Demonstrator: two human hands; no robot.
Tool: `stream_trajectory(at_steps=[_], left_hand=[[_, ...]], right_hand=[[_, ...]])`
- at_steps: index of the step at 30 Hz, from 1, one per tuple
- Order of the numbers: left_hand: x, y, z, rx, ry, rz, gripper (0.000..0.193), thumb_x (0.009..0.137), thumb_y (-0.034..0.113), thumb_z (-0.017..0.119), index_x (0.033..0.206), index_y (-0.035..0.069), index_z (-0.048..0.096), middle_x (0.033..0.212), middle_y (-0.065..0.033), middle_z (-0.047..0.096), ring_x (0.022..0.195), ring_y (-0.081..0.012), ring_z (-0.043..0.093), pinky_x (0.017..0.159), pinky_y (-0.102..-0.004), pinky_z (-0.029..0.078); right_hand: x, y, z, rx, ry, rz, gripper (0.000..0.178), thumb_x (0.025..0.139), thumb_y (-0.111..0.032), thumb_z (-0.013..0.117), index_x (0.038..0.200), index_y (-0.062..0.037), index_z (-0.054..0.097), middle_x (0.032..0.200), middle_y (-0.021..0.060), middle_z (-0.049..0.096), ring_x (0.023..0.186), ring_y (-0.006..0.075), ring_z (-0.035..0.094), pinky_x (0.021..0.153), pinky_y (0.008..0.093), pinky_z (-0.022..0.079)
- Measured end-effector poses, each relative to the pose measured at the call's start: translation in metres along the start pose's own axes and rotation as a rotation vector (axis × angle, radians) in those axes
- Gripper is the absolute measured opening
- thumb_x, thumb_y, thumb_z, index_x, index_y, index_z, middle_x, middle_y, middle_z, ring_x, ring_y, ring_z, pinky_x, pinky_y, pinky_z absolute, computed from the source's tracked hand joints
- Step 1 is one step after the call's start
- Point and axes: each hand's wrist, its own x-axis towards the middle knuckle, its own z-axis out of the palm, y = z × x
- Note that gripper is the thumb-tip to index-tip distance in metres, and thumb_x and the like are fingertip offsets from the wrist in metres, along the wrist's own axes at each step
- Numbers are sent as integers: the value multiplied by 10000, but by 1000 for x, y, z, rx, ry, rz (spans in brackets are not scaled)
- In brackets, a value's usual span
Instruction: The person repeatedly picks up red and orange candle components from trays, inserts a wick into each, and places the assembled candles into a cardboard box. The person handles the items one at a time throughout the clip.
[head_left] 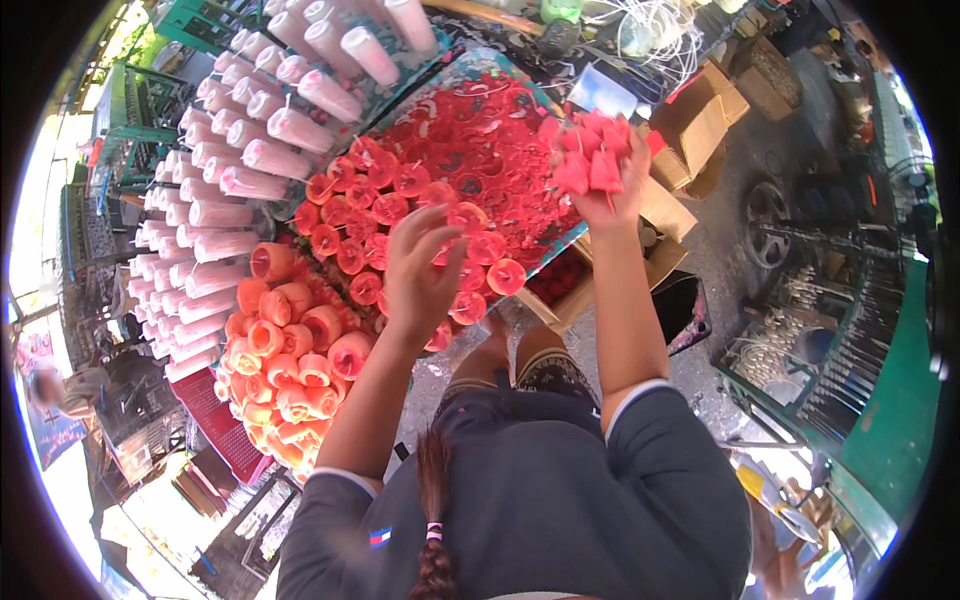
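Note:
My right hand (622,185) is raised over the right side of the table, closed round a bunch of small red wax pieces (590,158), some with thin wick-like strands. My left hand (425,265) hovers over rows of round red translucent cups (350,245), several with a thin wick standing up in the middle. Its fingers are bent and apart, and nothing shows in them. Whether the fingertips touch a cup I cannot tell. Beyond the cups lies a tabletop covered in red wax scraps (500,165).
Orange hollow wax cups (290,340) are heaped at the left, beside rows of pale pink pillar candles (265,155). Cardboard boxes (700,125) stand at the right of the table, near a bundle of white cord (655,40). A green metal rack (830,350) is farther right.

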Motion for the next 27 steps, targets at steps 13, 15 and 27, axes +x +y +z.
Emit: stream_trajectory(at_steps=[13,15,27], left_hand=[[109,-24,221,311,75,181,225,662,25,624,853,119,695,999,-56,634,977,-272,545,876,-371,425],[110,-33,227,290,182,133,189,680,30,638,846,104,686,988,-65,626,955,-280,550,857,-385,419],[-99,34,290,-551,-105,-351,235,742,-43,601,934,90,631,1000,-72,602,1004,-161,559,805,-301,477]], right_hand=[[-146,-49,-173,51,528,258,357,846,-413,560,1014,-98,573,912,73,611,852,327,597,659,466,498],[-157,-44,-212,20,570,322,337,846,-400,569,989,-95,582,881,69,612,804,314,603,646,465,499],[-134,42,-405,-62,909,567,270,762,-369,683,847,-131,590,734,55,536,625,221,528,577,403,490]])
